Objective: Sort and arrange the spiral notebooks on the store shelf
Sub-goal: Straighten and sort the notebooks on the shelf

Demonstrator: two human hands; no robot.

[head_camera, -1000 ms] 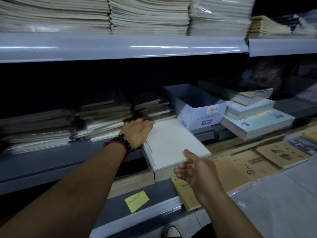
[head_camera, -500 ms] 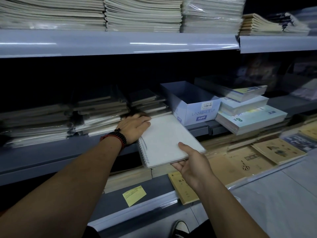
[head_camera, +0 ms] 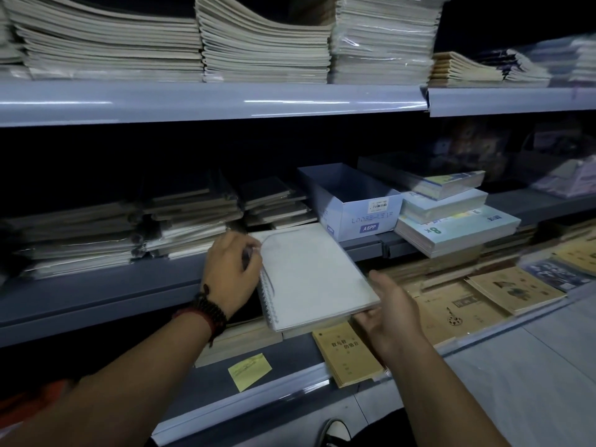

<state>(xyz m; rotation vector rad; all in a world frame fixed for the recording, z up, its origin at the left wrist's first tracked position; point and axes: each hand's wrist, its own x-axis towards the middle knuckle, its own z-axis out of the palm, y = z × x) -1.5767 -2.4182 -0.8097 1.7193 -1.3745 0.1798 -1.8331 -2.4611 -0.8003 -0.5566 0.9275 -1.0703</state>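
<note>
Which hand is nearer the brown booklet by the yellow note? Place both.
Right. The right hand holds the spiral notebook by its corner, directly above the brown booklet; the left hand is across the notebook, at its spiral side.

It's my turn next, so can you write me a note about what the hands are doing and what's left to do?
Left hand: grips the spiral edge of the white spiral notebook.
Right hand: holds its near right corner.
Where: the notebook sticks out over the front edge of the middle shelf, next to the A6PP box.
Done: wrapped notebook stacks lie on that shelf.
Left: this notebook is not yet put away; probably set it on a matching stack and square it.
</note>
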